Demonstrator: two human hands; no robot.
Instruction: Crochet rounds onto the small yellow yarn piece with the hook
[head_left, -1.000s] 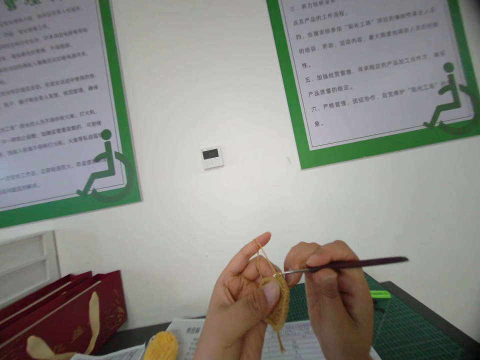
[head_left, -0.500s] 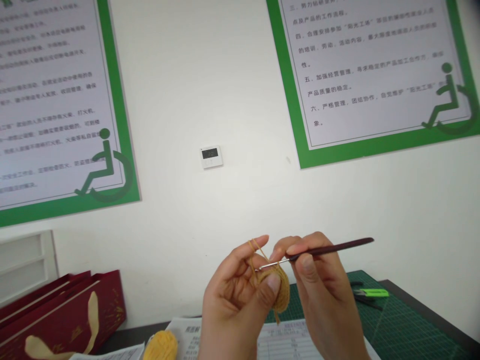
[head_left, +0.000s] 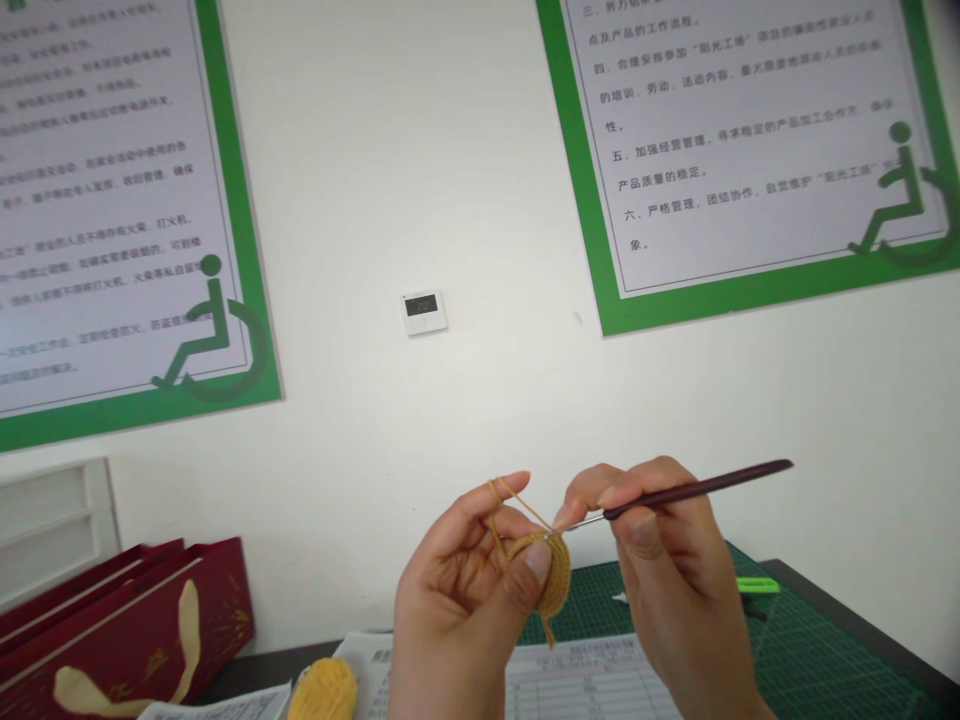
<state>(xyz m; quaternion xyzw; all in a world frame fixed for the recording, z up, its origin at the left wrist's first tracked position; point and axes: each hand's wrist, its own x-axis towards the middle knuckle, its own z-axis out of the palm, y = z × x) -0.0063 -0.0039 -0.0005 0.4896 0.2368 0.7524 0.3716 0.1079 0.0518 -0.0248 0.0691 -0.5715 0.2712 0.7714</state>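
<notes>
- Crochet piece (head_left: 553, 580), a small mustard-yellow round, sits low in the middle of the head view, pinched edge-on between the thumb and curled fingers of the left hand (head_left: 457, 610); a short yarn tail hangs from its lower edge.
- Left hand: the fingers are closed on the crochet piece, while the forefinger stands raised with a yarn strand (head_left: 517, 497) looped over it and running down to the work.
- Right hand (head_left: 667, 580), just right of the left hand, has thumb and fingers closed around a crochet hook (head_left: 675, 493); the dark handle points to the right and slightly up, and the metal tip touches the upper edge of the crochet piece.
- Yarn ball (head_left: 324, 690), same yellow, lies at the bottom edge, left of the hands.
- Printed paper sheet (head_left: 585, 685) lies beneath the hands, overlapping a green cutting mat (head_left: 810, 650) at lower right.
- Green-handled tool (head_left: 757, 586) rests on the mat, right of the right hand; its kind cannot be told.
- Red gift bags (head_left: 150, 620) with pale handles lean at lower left.
- On the wall above: a green-bordered poster (head_left: 112, 200) at upper left, another poster (head_left: 750, 150) at upper right, a small thermostat (head_left: 424, 311) between them.
</notes>
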